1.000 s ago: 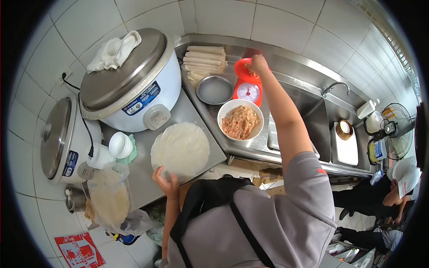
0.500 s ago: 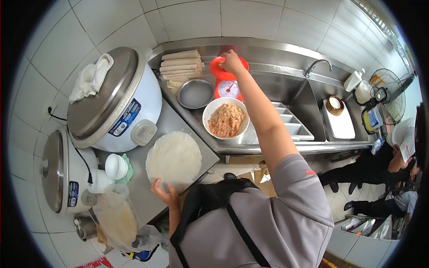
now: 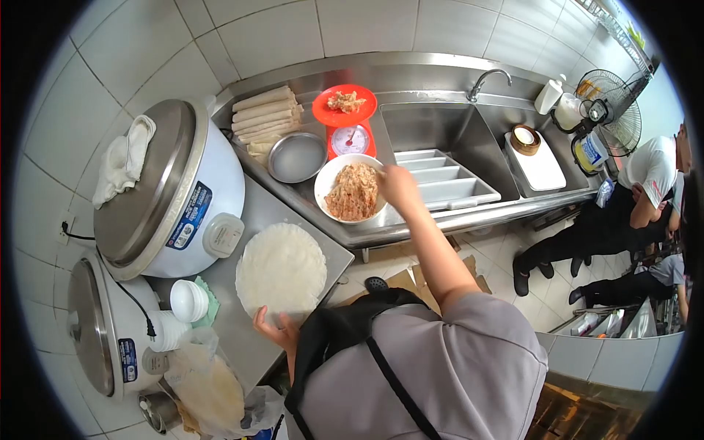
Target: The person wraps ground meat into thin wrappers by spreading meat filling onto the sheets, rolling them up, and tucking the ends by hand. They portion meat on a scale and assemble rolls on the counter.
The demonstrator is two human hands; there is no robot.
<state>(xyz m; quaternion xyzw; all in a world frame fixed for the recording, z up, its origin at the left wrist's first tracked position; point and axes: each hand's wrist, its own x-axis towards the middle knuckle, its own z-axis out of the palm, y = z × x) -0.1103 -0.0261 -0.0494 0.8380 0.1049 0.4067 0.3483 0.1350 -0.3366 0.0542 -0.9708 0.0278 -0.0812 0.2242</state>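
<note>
My left hand (image 3: 277, 331) is open, its fingers apart at the near edge of a round stack of thin pale wrappers (image 3: 282, 265) on the steel table. My right hand (image 3: 400, 188) is at the right rim of a white bowl (image 3: 320, 196) of pinkish minced filling (image 3: 353, 192). Its fingers look curled in; anything between them is hidden. Behind the bowl stands a red kitchen scale (image 3: 350, 139) with a round dial. A clump of filling (image 3: 347, 101) lies on its red plate (image 3: 323, 110).
Rolled wrappers (image 3: 265, 117) are stacked left of the scale, beside a round metal pan (image 3: 297, 158). A grey divided tray (image 3: 447, 180) lies by the sink (image 3: 433, 117). Large cookers (image 3: 213, 183) stand at left. A co-worker (image 3: 587, 213) is at far right.
My right hand has moved from the scale's red plate back to the bowl's right side, uncovering the clump of filling on the plate. My left hand stays by the wrappers. The view has shifted slightly.
</note>
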